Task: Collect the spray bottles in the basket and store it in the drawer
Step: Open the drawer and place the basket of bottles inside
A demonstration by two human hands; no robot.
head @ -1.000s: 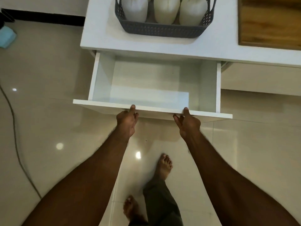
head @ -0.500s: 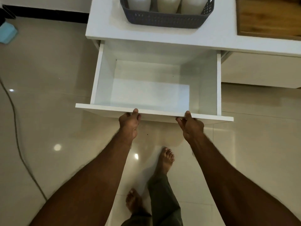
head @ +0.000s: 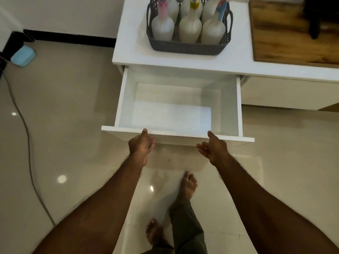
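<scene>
Drawer pulled out, our hands loose at its front edge.

Our left hand and right hand sit just below the white drawer front panel, fingers relaxed and partly spread, thumbs up at the top edge, gripping nothing. The grey basket stands on the white cabinet top at the far side, six spray bottles upright inside. A wooden board lies to its right.
</scene>
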